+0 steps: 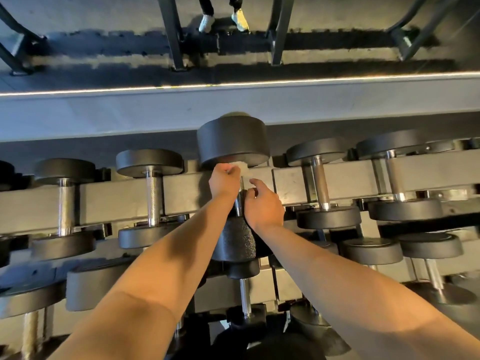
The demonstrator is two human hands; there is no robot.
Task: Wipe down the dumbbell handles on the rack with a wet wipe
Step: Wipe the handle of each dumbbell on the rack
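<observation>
Two bare forearms reach in from the near edge to the middle dumbbell (232, 144) on the top tier of the rack (291, 185); the left hand (224, 178) sits at the far end of the handle (240, 192), just under the far head, its fingers curled tight round a white wet wipe (243, 168); a bunched corner of the wipe sticks out to the right of the knuckles and lies against the handle where it meets that head; the right hand (263, 206) is just beside the handle on its right, nearer than the left hand, with the forefinger half stretched toward the far side and the other fingers curled in against the knurled metal; whether they close round it cannot be told; a short stretch of bare handle shows between the two hands; a slimmer dumbbell (153, 198) rests in the rack to the left and a brown-handled dumbbell (320, 183) to the right; lower-tier dumbbells (244, 294) lie near and below; beyond the rack runs a thin light strip (233, 84), and far off stand two pale shoes (223, 20).
</observation>
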